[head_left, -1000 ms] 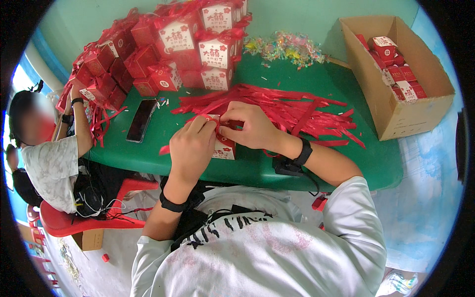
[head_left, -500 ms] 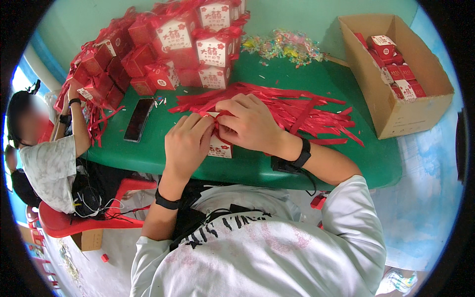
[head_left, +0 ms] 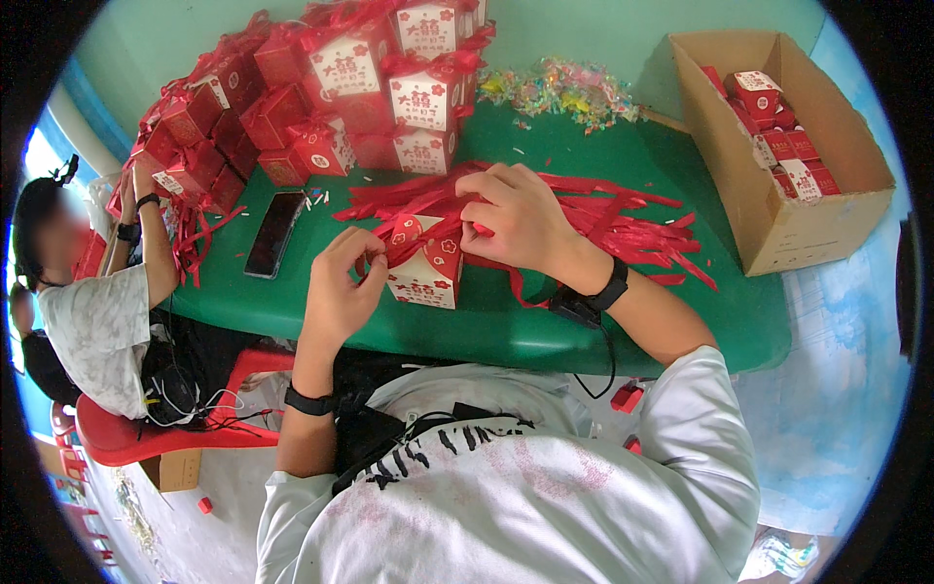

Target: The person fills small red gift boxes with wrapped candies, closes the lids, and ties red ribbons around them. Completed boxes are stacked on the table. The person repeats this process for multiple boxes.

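Red plastic is showing at the far left, where a second person (head_left: 92, 311) in a pale shirt is sitting on a chair (head_left: 126, 438) at the end of the green table (head_left: 603, 336), one hand (head_left: 131, 180) reaching into the pile of finished red gift boxes (head_left: 292, 107) that is taking up the table's back left corner. Just right of that person a black phone (head_left: 274, 234) is lying flat on the table, near the front of the pile. Next comes the wearer's left hand (head_left: 341, 287), a dark band on its wrist; its fingers are curling closed and pinching a strand of red ribbon (head_left: 389, 255) beside the top of a small red and white gift box (head_left: 428, 263), which is standing near the table's front edge between both hands. The right hand (head_left: 520, 219), also wearing a dark wristband, is pressing down on the box's top from the right side, fingers bent and gripping ribbon there. Behind and right of it a loose heap of red ribbon strips (head_left: 603, 219) is spreading across the table, with coloured candy (head_left: 559, 88) scattered farther back. At the far right an open cardboard carton (head_left: 778, 234) is holding more small red boxes (head_left: 783, 146).
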`<state>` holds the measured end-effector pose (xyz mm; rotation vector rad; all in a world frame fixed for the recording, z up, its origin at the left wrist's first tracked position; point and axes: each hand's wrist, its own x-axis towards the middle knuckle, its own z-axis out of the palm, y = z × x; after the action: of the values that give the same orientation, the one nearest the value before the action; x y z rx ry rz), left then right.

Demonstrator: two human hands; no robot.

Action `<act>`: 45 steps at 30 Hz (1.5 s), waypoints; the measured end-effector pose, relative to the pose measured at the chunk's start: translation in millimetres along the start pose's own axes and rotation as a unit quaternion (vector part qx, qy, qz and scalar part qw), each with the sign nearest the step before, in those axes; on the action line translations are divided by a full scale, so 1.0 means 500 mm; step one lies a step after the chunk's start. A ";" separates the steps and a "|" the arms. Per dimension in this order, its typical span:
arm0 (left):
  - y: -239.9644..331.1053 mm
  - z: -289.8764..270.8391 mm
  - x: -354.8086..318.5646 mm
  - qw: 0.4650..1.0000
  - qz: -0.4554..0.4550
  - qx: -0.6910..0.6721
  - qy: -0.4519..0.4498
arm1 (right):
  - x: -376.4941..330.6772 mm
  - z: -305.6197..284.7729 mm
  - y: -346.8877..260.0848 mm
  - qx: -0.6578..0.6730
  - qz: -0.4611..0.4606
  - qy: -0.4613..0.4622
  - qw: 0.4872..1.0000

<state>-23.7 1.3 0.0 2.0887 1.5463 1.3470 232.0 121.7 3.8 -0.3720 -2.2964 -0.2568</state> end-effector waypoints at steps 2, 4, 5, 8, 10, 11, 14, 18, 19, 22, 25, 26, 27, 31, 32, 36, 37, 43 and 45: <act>-0.002 0.000 -0.002 1.000 -0.012 -0.009 0.003 | -0.001 0.003 -0.008 0.054 0.036 0.008 0.998; -0.005 0.002 -0.002 0.999 -0.033 -0.016 0.011 | 0.000 0.004 -0.022 0.132 0.092 0.012 0.987; 0.000 0.003 -0.001 0.999 -0.032 -0.018 0.013 | 0.000 0.003 -0.030 0.182 0.130 0.012 0.975; 0.015 0.007 0.005 0.999 -0.031 -0.019 0.009 | -0.003 0.006 -0.032 0.252 0.161 -0.019 0.954; 0.017 0.009 0.006 0.999 -0.029 -0.015 -0.004 | -0.006 0.008 -0.029 0.265 0.156 -0.035 0.951; 0.013 0.008 0.005 0.999 -0.032 -0.034 -0.008 | -0.005 0.009 -0.026 0.269 0.153 -0.037 0.950; -0.020 0.005 -0.004 0.990 -0.077 -0.111 -0.035 | -0.006 0.007 -0.015 0.286 0.127 -0.052 0.948; -0.040 0.002 -0.019 0.951 -0.182 -0.229 -0.096 | -0.002 -0.006 -0.008 0.238 0.116 -0.103 0.959; -0.039 0.001 -0.020 0.943 -0.194 -0.249 -0.108 | 0.002 -0.011 -0.005 0.207 0.096 -0.103 0.968; -0.020 -0.006 -0.017 0.952 -0.187 -0.215 -0.115 | 0.015 -0.028 -0.004 0.124 0.056 -0.105 0.985; -0.020 -0.004 -0.017 0.954 -0.172 -0.210 -0.125 | 0.018 -0.035 -0.017 0.108 0.087 -0.109 0.984; -0.020 -0.005 -0.016 0.954 -0.177 -0.208 -0.125 | 0.013 -0.031 -0.024 0.135 0.123 -0.108 0.977; -0.020 -0.006 -0.016 0.953 -0.183 -0.205 -0.126 | 0.010 -0.026 -0.028 0.162 0.158 -0.107 0.968; -0.013 -0.008 -0.015 0.958 -0.185 -0.184 -0.122 | 0.000 0.000 -0.018 0.134 0.142 -0.058 0.979; -0.012 -0.009 -0.016 0.954 -0.196 -0.191 -0.123 | -0.001 0.000 -0.015 0.102 0.118 -0.048 0.987; -0.015 -0.004 -0.019 0.953 -0.193 -0.203 -0.116 | 0.001 -0.006 -0.015 0.029 0.103 -0.063 0.992; -0.017 -0.002 -0.020 0.956 -0.180 -0.202 -0.111 | 0.002 -0.009 -0.018 0.021 0.108 -0.067 0.992; -0.014 0.000 -0.017 0.954 -0.193 -0.200 -0.112 | -0.013 -0.003 -0.012 0.105 0.204 -0.116 0.966; -0.017 0.000 -0.019 0.953 -0.195 -0.204 -0.111 | -0.008 -0.006 -0.006 0.098 0.204 -0.150 0.963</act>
<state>-29.5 -3.2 -10.2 1.5293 1.3525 1.1252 235.5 117.5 2.8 -0.8127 -2.4411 0.2483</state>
